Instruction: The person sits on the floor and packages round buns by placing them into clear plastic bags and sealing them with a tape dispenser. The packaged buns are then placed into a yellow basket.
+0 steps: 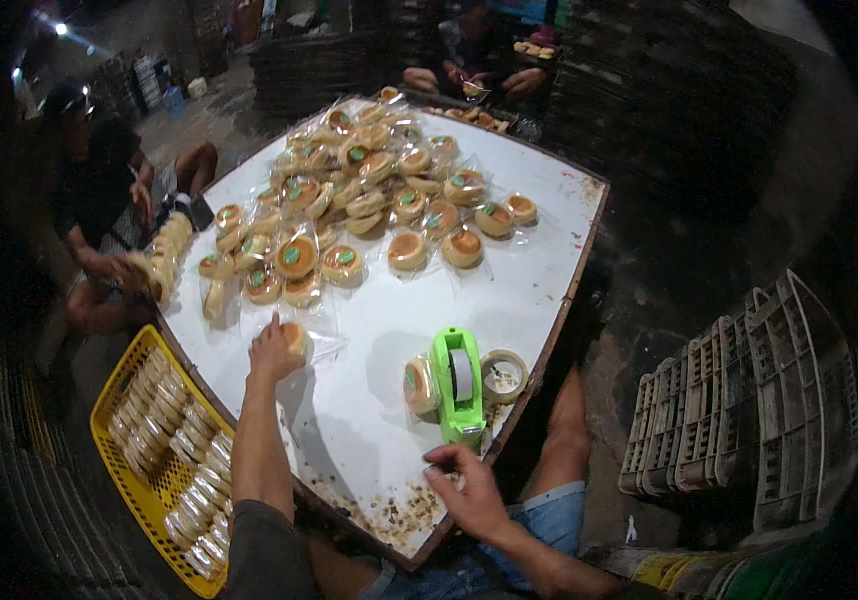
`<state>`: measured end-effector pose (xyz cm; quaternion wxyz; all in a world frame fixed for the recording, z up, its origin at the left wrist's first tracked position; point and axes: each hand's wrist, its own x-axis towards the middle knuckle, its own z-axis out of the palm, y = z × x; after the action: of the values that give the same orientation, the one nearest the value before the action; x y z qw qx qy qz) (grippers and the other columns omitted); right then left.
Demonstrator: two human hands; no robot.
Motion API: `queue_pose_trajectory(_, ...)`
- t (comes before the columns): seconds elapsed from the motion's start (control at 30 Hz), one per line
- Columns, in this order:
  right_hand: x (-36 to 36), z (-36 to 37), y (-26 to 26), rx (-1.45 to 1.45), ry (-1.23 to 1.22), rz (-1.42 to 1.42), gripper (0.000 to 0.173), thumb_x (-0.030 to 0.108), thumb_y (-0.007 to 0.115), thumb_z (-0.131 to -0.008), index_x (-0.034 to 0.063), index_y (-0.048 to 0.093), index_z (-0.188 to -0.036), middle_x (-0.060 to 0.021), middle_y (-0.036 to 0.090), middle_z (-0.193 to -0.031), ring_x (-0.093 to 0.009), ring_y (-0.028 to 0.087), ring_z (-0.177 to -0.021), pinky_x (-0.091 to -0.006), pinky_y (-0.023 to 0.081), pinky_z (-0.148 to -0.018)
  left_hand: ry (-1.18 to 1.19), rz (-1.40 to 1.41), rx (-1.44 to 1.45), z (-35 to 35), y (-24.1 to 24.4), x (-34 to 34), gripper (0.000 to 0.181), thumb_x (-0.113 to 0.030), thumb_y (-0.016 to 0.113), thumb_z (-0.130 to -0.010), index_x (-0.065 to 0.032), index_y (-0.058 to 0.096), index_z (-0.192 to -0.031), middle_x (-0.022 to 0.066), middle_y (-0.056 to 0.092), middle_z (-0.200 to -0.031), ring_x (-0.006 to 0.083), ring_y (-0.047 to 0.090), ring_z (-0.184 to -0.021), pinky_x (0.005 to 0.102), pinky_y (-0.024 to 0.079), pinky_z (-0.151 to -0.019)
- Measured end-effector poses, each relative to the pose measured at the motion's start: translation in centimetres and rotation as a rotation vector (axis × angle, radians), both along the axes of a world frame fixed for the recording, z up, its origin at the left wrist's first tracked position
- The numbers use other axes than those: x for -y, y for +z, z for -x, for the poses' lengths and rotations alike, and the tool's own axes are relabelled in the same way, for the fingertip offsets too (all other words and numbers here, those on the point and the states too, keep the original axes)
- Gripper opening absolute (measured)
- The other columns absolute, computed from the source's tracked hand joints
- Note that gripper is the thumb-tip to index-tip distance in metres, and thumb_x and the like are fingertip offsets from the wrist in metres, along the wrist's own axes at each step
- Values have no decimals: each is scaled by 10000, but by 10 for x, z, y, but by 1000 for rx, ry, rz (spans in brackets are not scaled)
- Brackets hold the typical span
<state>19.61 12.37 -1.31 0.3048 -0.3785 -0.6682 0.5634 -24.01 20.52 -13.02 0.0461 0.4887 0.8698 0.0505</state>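
My left hand (274, 352) is on a round bun (295, 339) in a clear plastic bag, at the left of the white tabletop (369, 330). Beyond it lies a heap of bagged buns (354, 187), many bearing a green label. Just below the cutter end of a bright green tape dispenser (447, 375) is my right hand (465, 486), its thumb and fingertips curled close to each other. Whether a strip of tape is between them cannot be made out. A single bagged bun (419, 385) touches or nearly touches the dispenser's left side.
A roll of tape (504, 375) lies right of the dispenser. At left stands a yellow plastic crate (123, 352) with rows of wrapped buns. Plastic crates (706, 405) are stacked at right. One person (99, 187) sits at left handling buns, another (474, 60) at the back.
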Motion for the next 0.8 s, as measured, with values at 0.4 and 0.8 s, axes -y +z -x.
queue_pose_trajectory(0.4, -5, 81, -3, -122, -111, -6, 486, 239, 658, -906, -5, 410, -1245, -172, 589, -1093, -237, 594, -1014, -356, 492, -831, 92, -656, 1184, -208, 123, 116, 369, -303, 467, -1000, 7, 541, -1186, 102, 630, -1059, 187, 591, -925, 307, 478, -803)
queue_pose_trajectory(0.8, 18, 55, 87, -499, -79, -46, 133, 148, 503, -999, 20, 519, -965, -84, 637, -906, -159, 622, -854, -315, 511, -829, 159, -1212, 1079, -263, 184, 169, 233, -183, 623, -948, -4, 536, -827, 32, 571, -734, 98, 532, -696, 241, 468, -630)
